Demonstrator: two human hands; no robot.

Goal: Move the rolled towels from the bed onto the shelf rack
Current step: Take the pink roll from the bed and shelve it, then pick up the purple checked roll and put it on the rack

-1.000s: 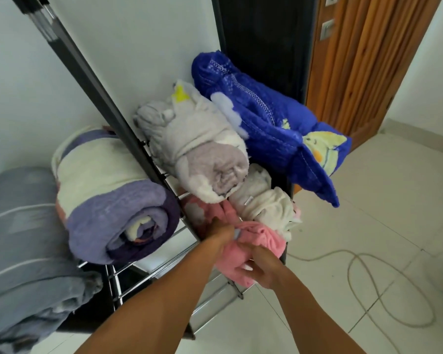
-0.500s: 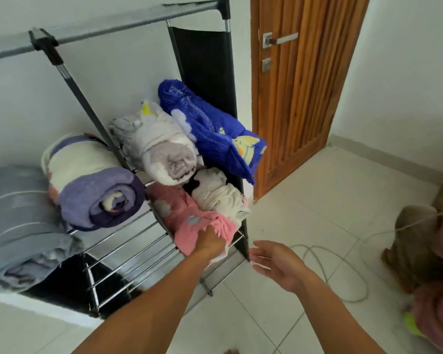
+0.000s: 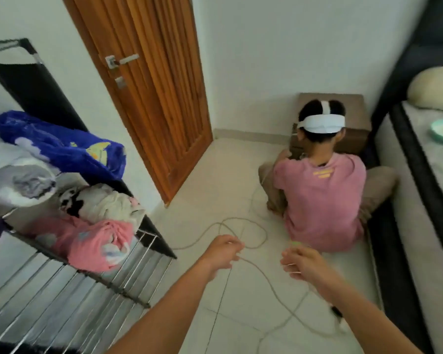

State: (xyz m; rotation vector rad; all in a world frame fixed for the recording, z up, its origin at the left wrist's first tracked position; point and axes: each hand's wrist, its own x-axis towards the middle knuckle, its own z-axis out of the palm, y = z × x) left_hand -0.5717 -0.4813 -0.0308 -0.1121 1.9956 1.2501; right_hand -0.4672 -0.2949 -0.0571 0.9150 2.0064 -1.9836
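Both hands are hanging out over the tiled floor (image 3: 215,169), away from the shelf rack (image 3: 69,290). The left hand (image 3: 221,252) is loosely curled with nothing visibly gripped in it; a pale cable (image 3: 256,269) is running along the floor right under its knuckles, and whether the fingers are touching it cannot be told. The right hand (image 3: 303,261) is likewise curled and carrying nothing, its fingers half folded.

The rolled towels are lying on the shelf rack at the left. A pink rolled towel (image 3: 97,242) is sitting at the rack's near right corner, its end facing the camera. Just behind it, a white rolled towel (image 3: 105,204) is resting against the rack's right edge. A blue rolled towel (image 3: 62,146) is lying on top toward the far right corner, beside a grey rolled towel (image 3: 18,180), which is blurred. The wire bars toward the near edge of the rack are lying bare.

A wooden door (image 3: 149,98) is standing shut beyond the rack. Another person in a pink shirt (image 3: 320,198) is sitting on the floor, back turned, next to the bed (image 3: 420,175) along the right side. A pale pillow (image 3: 435,88) is lying on the far end of the bed
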